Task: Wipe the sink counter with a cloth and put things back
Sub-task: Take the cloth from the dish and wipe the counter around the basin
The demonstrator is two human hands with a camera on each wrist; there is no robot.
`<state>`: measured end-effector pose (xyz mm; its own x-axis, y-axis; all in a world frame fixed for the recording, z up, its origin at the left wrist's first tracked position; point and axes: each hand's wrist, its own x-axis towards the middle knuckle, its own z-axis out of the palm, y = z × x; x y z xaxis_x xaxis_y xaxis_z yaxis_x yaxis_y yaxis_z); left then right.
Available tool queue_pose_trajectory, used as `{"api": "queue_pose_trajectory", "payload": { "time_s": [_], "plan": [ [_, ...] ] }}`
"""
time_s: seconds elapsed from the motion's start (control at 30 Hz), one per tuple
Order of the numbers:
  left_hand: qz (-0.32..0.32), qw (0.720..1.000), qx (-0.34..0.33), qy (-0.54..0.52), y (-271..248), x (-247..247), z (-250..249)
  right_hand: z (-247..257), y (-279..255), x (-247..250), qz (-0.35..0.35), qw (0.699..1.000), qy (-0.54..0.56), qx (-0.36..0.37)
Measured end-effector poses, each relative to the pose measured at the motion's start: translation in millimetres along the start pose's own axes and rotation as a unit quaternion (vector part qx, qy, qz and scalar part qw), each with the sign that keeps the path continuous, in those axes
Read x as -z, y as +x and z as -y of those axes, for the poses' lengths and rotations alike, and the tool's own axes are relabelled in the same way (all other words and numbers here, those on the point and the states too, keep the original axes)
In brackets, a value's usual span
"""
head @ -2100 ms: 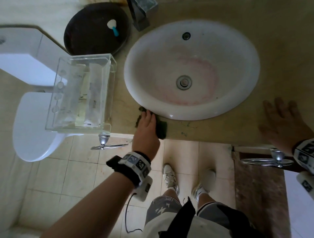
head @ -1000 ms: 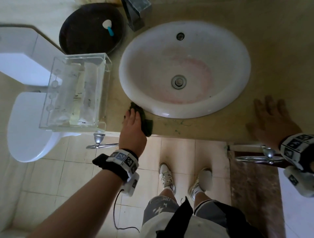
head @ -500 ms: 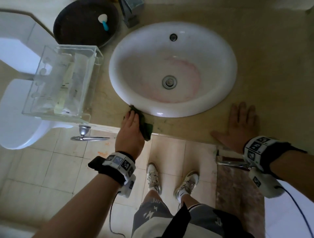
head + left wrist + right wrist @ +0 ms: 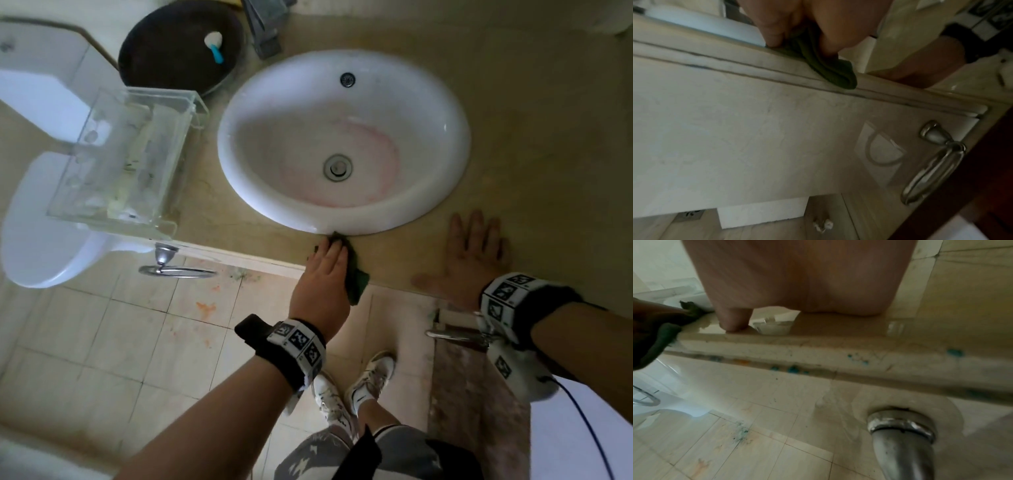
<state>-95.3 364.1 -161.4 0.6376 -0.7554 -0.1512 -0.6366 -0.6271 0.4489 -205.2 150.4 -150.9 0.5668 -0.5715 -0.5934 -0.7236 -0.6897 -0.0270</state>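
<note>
A dark green cloth [image 4: 357,282] lies on the front edge of the beige counter [image 4: 534,144], just below the white oval sink [image 4: 424,192]. My left hand [image 4: 325,263] presses on it with straight fingers; one end of the cloth [image 4: 830,68] hangs over the counter's edge. My right hand [image 4: 476,250] rests flat on the bare counter to the right of the sink, fingers spread, holding nothing. The right wrist view shows that palm [image 4: 797,280] on the wet counter top, with the cloth [image 4: 659,337] at the far left.
A clear acrylic box [image 4: 126,161] stands on the counter left of the sink. Behind it sits a dark round tray [image 4: 164,58] holding a small white and blue item [image 4: 215,48]. The tap [image 4: 265,27] is at the back. Towel rings [image 4: 178,270] hang below the counter; a toilet [image 4: 41,222] stands left.
My left hand has slid the cloth to the right along the counter's front edge, from the sink's left side to its front. The right hand has shifted left toward the sink.
</note>
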Motion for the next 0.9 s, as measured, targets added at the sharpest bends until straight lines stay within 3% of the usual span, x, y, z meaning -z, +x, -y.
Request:
{"api": "queue_pose_trajectory", "payload": {
  "time_s": [0.1,0.2,0.33,0.4,0.63,0.73,0.9],
  "plan": [
    [0.032,0.999,-0.014,0.003,2.1,1.3,3.6,0.9,-3.2,3.7,0.008,1.000,-0.004,0.004],
    [0.019,1.000,-0.013,0.021,-3.3,11.9,28.2,2.2,-4.5,7.0,0.019,1.000,-0.004,0.003],
    [-0.059,0.994,0.089,0.027,-10.2,31.2,79.4,2.9,-4.8,8.3,0.023,1.000,-0.010,-0.004],
    [-0.073,0.991,0.108,0.031,-8.1,38.2,92.0,4.0,-5.3,9.0,0.027,1.000,-0.008,-0.004],
    [-0.045,0.998,0.042,0.012,0.1,26.0,59.4,2.1,-2.7,6.2,0.030,1.000,-0.010,-0.003],
    [-0.018,0.999,-0.037,0.012,-3.8,15.7,45.2,1.5,-2.2,5.9,0.026,1.000,-0.015,0.001],
    [0.000,0.997,-0.080,-0.005,4.4,5.8,21.6,1.9,-2.2,4.4,0.013,1.000,-0.005,-0.001]
  ]
}}
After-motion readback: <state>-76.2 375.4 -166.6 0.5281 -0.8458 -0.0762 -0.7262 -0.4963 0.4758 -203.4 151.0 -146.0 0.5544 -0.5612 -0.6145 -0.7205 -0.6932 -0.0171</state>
